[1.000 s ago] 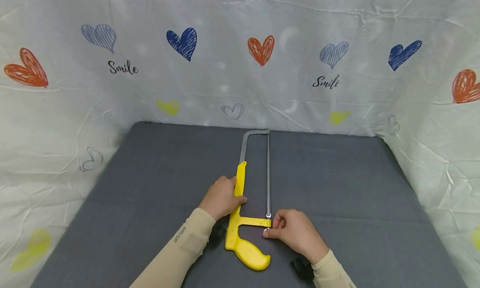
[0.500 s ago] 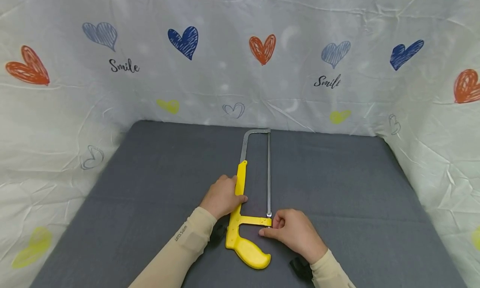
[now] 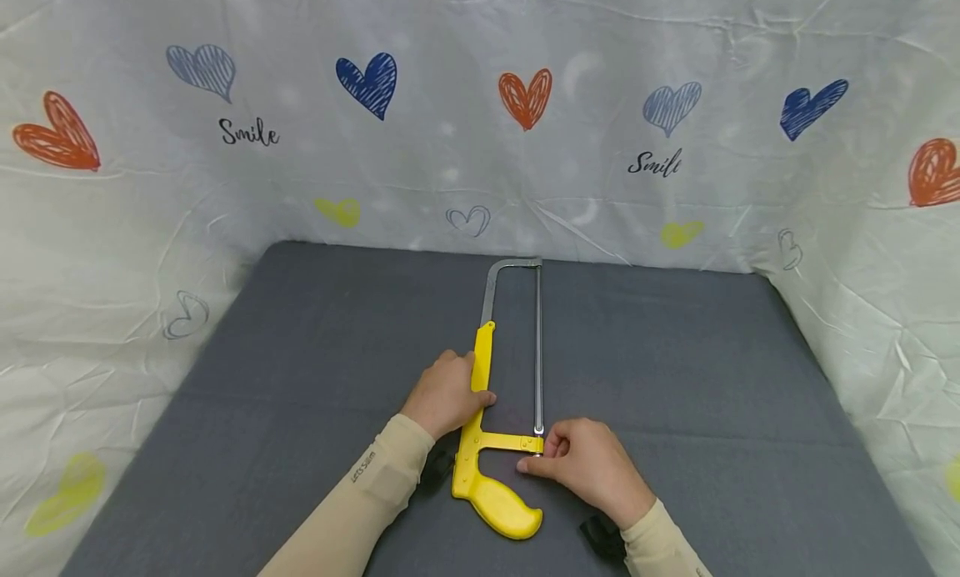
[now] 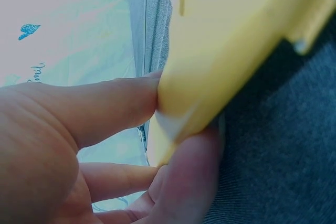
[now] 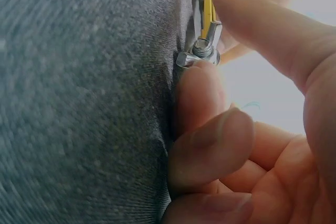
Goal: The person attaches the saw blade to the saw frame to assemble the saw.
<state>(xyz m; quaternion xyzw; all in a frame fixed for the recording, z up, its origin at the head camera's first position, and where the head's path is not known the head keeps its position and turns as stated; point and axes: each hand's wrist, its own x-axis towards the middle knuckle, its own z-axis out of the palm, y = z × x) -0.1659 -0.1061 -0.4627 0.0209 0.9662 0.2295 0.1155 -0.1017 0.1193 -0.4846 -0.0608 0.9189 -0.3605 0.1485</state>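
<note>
Only R wrist view shows clearly the wing nut of the hacksaw, which is mid-table on grey cloth, handle nearest the person. There R hand bends its fingers, one tip touching; if they pinch, cannot tell. L hand grasps the yellow frame w/ thumb & fingers. L sleeve reads "Let's Swim"; backdrop, "Smile" twice.

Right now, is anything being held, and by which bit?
The left hand grips the hacksaw by its yellow frame bar. The right hand is at the wing nut; I can't tell if it's gripping.
</note>
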